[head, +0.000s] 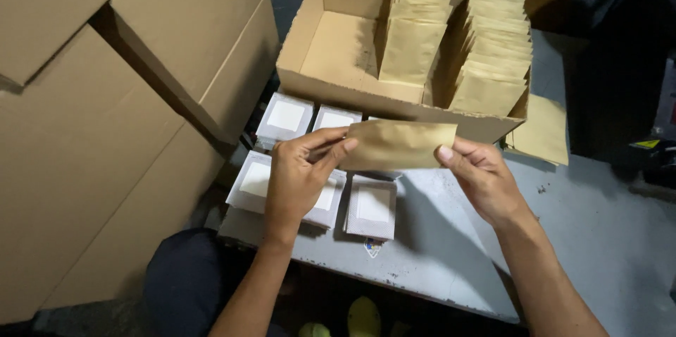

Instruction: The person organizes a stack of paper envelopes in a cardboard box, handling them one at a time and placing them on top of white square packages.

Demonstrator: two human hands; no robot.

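A flat brown paper envelope [400, 145] is held level between both hands above the grey table. My left hand [299, 178] pinches its left end with thumb and fingers. My right hand [480, 176] grips its right end by the fingertips. Just behind stands an open cardboard box [331, 48] with two upright rows of the same brown envelopes [493, 55]; its left part is bare. Under my left hand lie several small grey square packs with white faces [371, 207].
Large shut cardboard cartons [105, 119] fill the left side. The grey table [598, 238] runs to the right, with one loose brown envelope [546, 129] beside the box. My knee [186, 281] shows below the table edge.
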